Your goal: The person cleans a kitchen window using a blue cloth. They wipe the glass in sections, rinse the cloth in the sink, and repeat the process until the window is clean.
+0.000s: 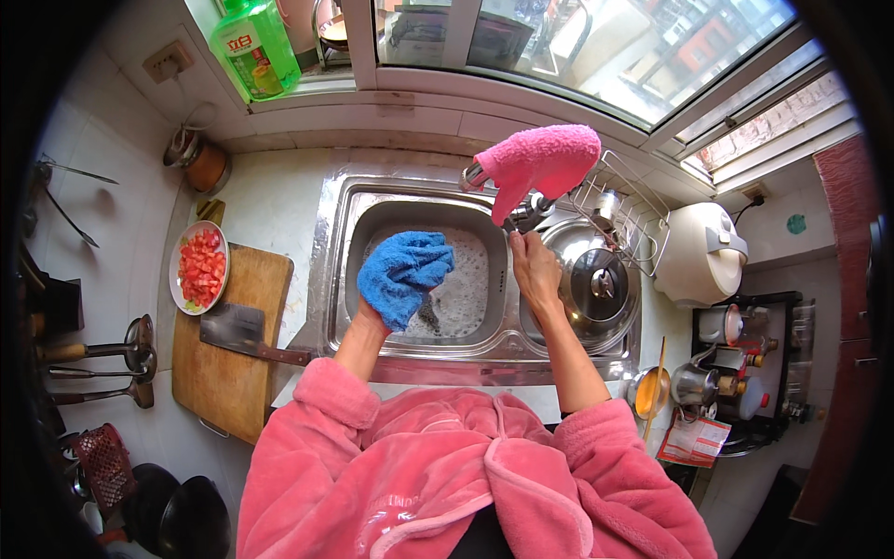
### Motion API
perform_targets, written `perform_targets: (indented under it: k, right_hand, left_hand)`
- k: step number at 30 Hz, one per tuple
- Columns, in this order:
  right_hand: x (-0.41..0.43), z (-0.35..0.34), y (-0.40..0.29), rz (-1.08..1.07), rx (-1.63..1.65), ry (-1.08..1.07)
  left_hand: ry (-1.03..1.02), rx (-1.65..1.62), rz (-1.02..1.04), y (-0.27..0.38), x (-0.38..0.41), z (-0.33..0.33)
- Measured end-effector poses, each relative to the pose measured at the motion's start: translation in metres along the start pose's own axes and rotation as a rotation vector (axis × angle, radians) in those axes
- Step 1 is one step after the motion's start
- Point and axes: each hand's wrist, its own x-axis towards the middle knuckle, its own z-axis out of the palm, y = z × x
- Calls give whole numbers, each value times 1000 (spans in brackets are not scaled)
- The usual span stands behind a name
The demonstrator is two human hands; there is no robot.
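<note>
My left hand holds a crumpled blue cloth above the sink basin, and the cloth hides most of its fingers. Sudsy water lies in the basin, with a dark thing partly seen beneath the cloth. My right hand is curled just below the faucet. Its fingertips meet a small dark part there; whether they grip it is hidden. A pink cloth drapes over the faucet. Right of that hand sits a large lidded steel pot.
At left, a cleaver rests on a wooden cutting board, beside a plate of diced tomato. A wire rack and a white rice cooker stand at right. Nearer is a bowl of yellow liquid with chopsticks.
</note>
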Motion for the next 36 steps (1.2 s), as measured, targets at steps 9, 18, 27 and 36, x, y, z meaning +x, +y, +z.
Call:
perform_targets:
  k: [9, 18, 27, 36]
  right_hand:
    - [16, 18, 2, -207, -214, 15]
    - [16, 21, 4, -228, -231, 51]
    - [-12, 26, -10, -12, 574, -120]
    - [-2, 28, -5, 22, 593, -113]
  left_hand:
    - [50, -153, 45, 10, 24, 6]
    - [-52, -225, -40, 9, 58, 5]
    - [-58, -348, -99, 2, 75, 6]
    - [-87, -511, -225, -3, 77, 6]
